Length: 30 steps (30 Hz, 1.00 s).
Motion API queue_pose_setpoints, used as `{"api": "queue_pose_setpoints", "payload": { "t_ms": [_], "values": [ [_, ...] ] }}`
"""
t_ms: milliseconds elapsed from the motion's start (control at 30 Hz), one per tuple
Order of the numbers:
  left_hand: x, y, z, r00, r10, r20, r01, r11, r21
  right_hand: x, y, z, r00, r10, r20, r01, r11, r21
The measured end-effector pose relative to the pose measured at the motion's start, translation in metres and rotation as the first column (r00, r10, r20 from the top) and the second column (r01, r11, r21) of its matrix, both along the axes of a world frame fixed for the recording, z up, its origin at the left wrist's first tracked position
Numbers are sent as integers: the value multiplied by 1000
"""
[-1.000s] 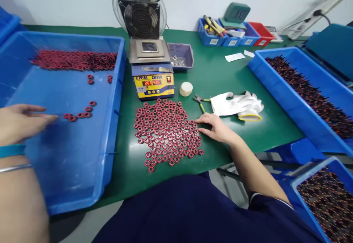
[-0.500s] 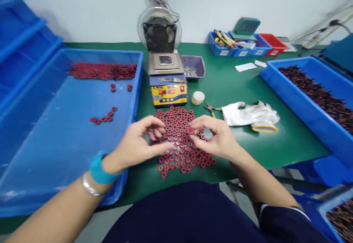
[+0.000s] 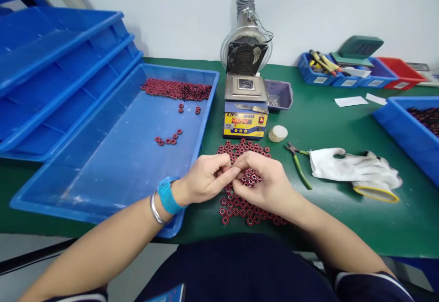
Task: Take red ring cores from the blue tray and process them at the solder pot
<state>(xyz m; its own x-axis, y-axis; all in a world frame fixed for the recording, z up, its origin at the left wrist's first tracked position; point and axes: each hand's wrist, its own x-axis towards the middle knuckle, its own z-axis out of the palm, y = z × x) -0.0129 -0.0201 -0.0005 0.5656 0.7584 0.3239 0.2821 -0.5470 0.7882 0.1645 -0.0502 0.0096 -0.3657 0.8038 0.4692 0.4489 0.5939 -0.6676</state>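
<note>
My left hand (image 3: 207, 178) is closed in a pinch, thumb against the fingers. My right hand (image 3: 265, 180) meets it fingertip to fingertip, its fingers and thumb curved inward. Whatever lies between the fingertips is too small and covered to make out. Beneath both hands spreads a flat layer of small red-and-black toothed rings (image 3: 236, 211) on the green table (image 3: 325, 229). Parts of this layer are hidden by my hands.
At left is a blue tray (image 3: 113, 169) holding more rings, beside stacked blue trays (image 3: 68, 73). Behind the rings stands a yellow-and-blue solder pot (image 3: 243, 126) with a fan (image 3: 247, 57) above. Right lie a round white pad (image 3: 278, 132), green-handled cutters (image 3: 299, 167) and white gloves (image 3: 343, 167).
My hands, apart over the rings before, have come together with fingertips touching. My left hand has closed from a loose curve into a pinch. The view has turned left.
</note>
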Motion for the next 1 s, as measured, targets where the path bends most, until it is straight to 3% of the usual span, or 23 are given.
{"api": "queue_pose_setpoints", "payload": {
  "t_ms": [100,200,300,367,433,700,1000],
  "values": [
    [0,-1,3,999,-19,-32,20,999,29,2,-1,1,999,16,-28,-16,999,-29],
    [1,-5,7,1000,17,-18,-17,1000,-23,4,-1,1,999,23,-49,-25,999,-32],
    [1,-6,9,978,181,100,-167,976,-139,7,-2,4,998,3,-57,-4,1000,-22],
    [0,-4,8,926,302,228,-256,943,-212,8,-2,6,998,-14,-57,12,1000,-27],
    [-2,-1,5,878,363,310,-282,919,-277,9,-1,8,997,-27,-66,25,999,-36],
    [-2,2,-1,937,236,259,-104,892,-439,7,6,4,986,-77,-148,55,988,-145],
    [5,-1,4,968,165,192,-40,848,-528,5,9,-5,993,-51,-107,43,996,-75]
  ]
}}
